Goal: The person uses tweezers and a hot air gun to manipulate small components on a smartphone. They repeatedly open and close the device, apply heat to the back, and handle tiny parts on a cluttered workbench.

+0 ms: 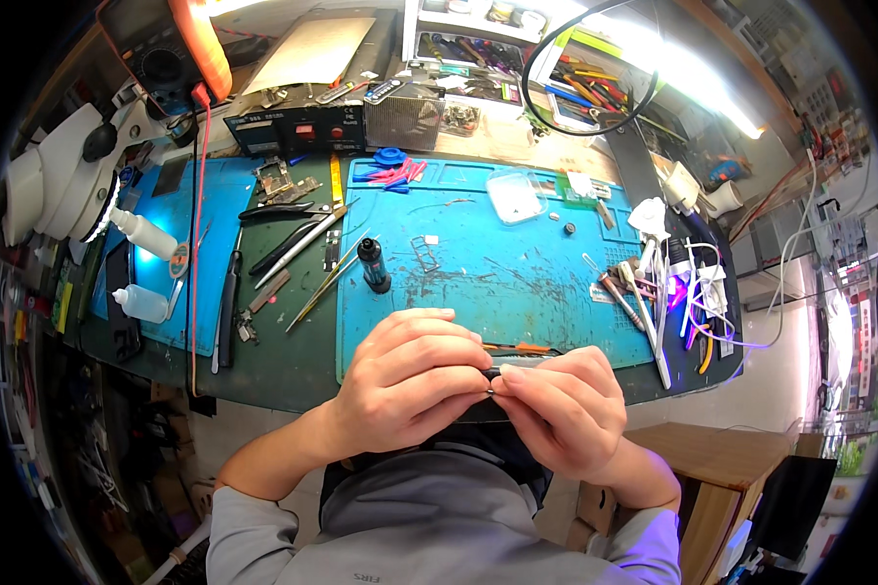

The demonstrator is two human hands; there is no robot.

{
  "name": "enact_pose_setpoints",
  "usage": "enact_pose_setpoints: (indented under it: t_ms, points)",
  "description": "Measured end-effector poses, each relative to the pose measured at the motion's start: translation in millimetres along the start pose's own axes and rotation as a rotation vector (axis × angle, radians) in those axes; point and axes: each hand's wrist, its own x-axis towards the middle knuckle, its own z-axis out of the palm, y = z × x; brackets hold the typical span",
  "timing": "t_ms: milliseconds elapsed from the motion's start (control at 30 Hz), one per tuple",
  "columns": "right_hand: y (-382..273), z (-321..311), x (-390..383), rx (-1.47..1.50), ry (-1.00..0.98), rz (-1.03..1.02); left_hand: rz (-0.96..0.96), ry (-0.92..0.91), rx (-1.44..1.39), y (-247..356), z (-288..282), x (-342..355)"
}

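My left hand [410, 380] and my right hand [566, 409] meet at the front edge of the blue silicone mat [556, 292]. Fingertips of both are closed on a small dark object [492, 372], mostly hidden by them, so its shape is unclear. A flat grey item [519, 361] shows just behind the fingers; I cannot tell if it is part of what is held. An orange-handled thin tool [523, 347] lies beyond it. Farther back, left of centre, a dark bottle [373, 268] stands upright on the mat.
At the left are a microscope [59, 180], squeeze bottles [146, 302] and a phone [122, 327]. Tweezers [322, 283] and pliers lie left of the mat, a power unit [293, 132] behind. A clear container [512, 200] sits at the back; cables and tools [693, 302] crowd the right.
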Motion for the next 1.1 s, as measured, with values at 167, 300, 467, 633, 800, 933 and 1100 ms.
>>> enact_pose_setpoints:
  t_ms: [167, 300, 467, 633, 800, 933, 1100]
  points:
    - [-3.7, 4.9, -0.5, -0.025, 0.081, 0.055, 0.001, -0.004, -0.029, -1.9, 0.0, -1.8]
    - [-2.8, 3.7, 4.4, -0.059, 0.043, 0.079, -0.054, 0.03, -0.074, -2.3, 1.6, -3.8]
    - [-2.3, 1.4, 6.9, -0.084, -0.005, 0.044, -0.055, 0.031, -0.068, -3.2, 2.4, -4.5]
    - [-6.0, -1.3, 13.8, -0.107, -0.043, 0.049, -0.057, 0.033, -0.052, -3.1, 2.3, -4.5]
    - [-8.6, -0.7, 16.3, -0.124, -0.049, 0.057, -0.058, 0.038, -0.046, -3.2, 2.5, -5.0]
    - [-11.1, -2.0, 19.9, -0.121, -0.07, 0.079, -0.059, 0.036, -0.043, -3.4, 2.2, -4.6]
    - [-11.2, -3.4, 22.4, -0.146, -0.097, 0.044, -0.06, 0.029, -0.047, -3.2, 2.2, -5.3]
